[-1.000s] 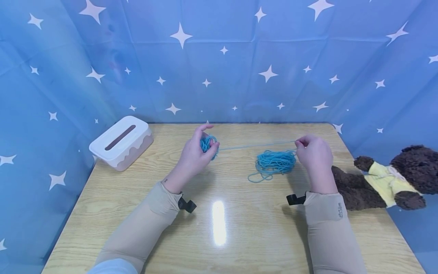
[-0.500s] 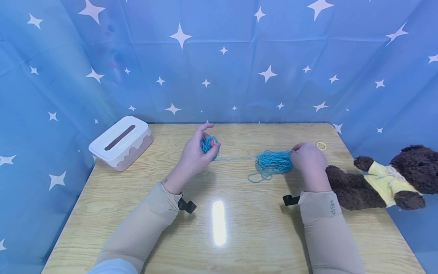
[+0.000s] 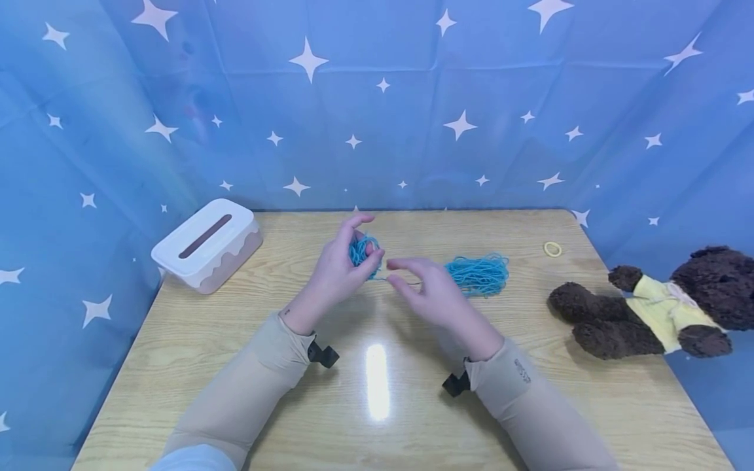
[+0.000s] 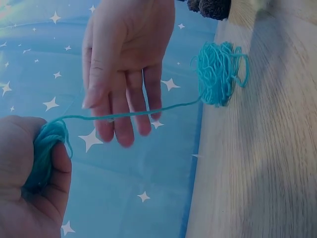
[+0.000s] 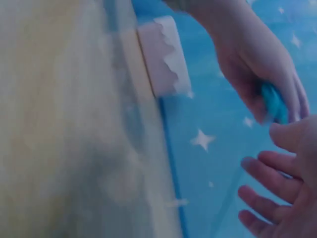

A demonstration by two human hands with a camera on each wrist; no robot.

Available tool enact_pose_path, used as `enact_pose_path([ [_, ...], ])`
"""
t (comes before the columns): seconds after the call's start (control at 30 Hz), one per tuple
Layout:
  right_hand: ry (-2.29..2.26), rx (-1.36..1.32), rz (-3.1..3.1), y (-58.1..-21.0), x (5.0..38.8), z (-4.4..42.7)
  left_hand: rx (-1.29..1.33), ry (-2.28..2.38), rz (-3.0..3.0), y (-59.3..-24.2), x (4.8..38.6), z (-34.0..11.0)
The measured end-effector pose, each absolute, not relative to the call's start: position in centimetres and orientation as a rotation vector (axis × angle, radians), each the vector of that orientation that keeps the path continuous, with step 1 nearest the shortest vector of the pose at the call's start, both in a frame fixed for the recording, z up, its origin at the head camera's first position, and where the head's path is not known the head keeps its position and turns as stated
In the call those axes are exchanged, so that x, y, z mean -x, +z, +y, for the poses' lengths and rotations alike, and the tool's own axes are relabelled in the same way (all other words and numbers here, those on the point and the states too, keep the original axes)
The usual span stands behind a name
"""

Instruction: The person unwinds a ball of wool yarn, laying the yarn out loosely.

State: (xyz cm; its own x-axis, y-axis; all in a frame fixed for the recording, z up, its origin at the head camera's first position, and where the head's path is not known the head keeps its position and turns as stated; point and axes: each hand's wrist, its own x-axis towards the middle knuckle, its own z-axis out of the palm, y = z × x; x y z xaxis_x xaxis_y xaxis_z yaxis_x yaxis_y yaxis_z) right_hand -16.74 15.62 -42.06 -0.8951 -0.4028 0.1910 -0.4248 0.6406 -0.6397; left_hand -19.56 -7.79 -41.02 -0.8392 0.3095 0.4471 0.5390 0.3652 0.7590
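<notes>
My left grip (image 3: 334, 271) hugs a yarn bundle (image 4: 45, 154); my right grip (image 3: 437, 299) is loose near the strand (image 4: 133, 114). The yarn pile (image 4: 216, 74) sits on the counter (image 3: 306, 418). Looks like winding; next I should pinch and wrap.

The head view looks forward and down from above the near side of the turquoise yarn skein (image 3: 478, 276), widest and farthest back. The left wrist view, close and turned sideways, looks from left of the skein toward the star-printed curtain (image 3: 406, 157). The right wrist view, also sideways, looks from nearer the person than the skein toward the tissue box (image 3: 238, 252). All three share the left hand (image 3: 336, 271) and right hand (image 3: 432, 294).
</notes>
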Motion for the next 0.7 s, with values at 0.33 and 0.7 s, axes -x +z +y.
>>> enact_pose_path([
  [0.33, 1.130, -0.774, -2.719, -42.6, 16.1, 14.4, 0.790, -1.418, -2.400, -41.1, 19.6, -7.8],
  [0.7, 1.120, -0.567, -2.658, -41.4, 16.5, 16.6, 0.797, -1.382, -2.449, -40.8, 19.3, -7.8],
])
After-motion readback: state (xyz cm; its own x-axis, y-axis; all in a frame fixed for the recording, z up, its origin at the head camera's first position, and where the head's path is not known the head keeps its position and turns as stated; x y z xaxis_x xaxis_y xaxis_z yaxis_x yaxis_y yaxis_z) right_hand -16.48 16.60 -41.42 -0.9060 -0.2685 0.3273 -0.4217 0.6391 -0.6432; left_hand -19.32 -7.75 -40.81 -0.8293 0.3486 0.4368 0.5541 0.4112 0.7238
